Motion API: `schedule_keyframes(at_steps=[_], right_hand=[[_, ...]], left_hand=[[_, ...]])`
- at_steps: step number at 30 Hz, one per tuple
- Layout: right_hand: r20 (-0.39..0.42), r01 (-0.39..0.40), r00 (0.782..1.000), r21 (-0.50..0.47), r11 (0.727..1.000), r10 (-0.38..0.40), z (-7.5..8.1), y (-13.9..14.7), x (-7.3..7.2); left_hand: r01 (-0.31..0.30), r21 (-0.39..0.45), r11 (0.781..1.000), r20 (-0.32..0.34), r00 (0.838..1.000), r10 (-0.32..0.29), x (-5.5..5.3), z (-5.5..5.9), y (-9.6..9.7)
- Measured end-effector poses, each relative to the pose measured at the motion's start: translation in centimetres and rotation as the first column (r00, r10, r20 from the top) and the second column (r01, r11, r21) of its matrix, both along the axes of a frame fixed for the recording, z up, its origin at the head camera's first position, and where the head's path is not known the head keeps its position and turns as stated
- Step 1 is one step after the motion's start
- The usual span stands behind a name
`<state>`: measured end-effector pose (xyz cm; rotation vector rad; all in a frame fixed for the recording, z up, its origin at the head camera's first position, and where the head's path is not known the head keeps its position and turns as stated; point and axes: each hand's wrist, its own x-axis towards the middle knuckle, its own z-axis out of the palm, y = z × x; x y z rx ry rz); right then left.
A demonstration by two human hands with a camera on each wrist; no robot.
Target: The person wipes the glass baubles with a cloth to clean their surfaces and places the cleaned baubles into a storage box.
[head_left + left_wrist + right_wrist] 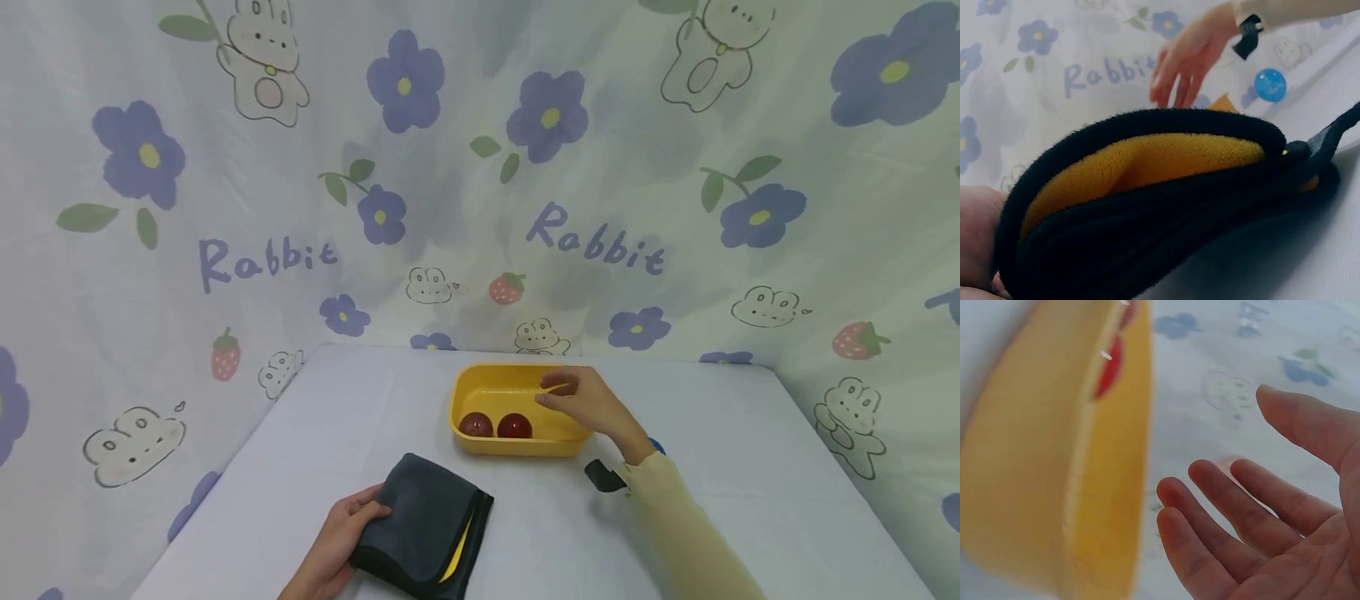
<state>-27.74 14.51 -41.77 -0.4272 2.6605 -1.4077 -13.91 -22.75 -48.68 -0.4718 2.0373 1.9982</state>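
Observation:
My left hand (pixel 340 533) grips the left edge of a folded dark grey cloth (pixel 420 525) with black trim and a yellow inside. In the left wrist view the cloth's fuzzy yellow lining (pixel 1166 161) shows between its black-edged layers. Over the right part of a yellow plastic basin (pixel 521 447) hovers my right hand (pixel 588 406), its fingers loosely spread and holding nothing. Two dark red balls, one on the left (pixel 476 425) and one beside it (pixel 514 426), lie at the basin's near side. The right wrist view shows the bare palm (pixel 1291 550) beside the basin wall.
A clear blue ball (pixel 1270 85) sits on the white table (pixel 360 408) to the right of the basin, mostly hidden by my right wrist in the head view. A black strap (pixel 603 477) hangs from that wrist. A rabbit-and-flower curtain (pixel 465 183) stands behind the table.

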Motion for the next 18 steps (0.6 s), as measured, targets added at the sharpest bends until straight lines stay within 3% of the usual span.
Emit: schedule_keyframes(at_steps=[4, 8, 18], right_hand=[[-0.070, -0.007, 0.998, -0.021, 1.000, 0.006, 1.4, 2.3, 1.0], [-0.141, 0.003, 0.990, -0.039, 0.999, -0.008, 1.9, 4.9, 2.2], [-0.240, 0.113, 0.964, -0.004, 0.994, -0.110, 0.4, 10.3, 4.8]], left_hand=[[0.001, 0.002, 1.000, -0.002, 1.000, -0.001, 0.0, -0.1, 0.0], [-0.008, 0.001, 1.000, 0.003, 1.000, 0.008, -0.1, -0.2, 0.0], [0.007, 0.018, 1.000, 0.018, 1.000, -0.008, -0.2, -0.4, 0.0]])
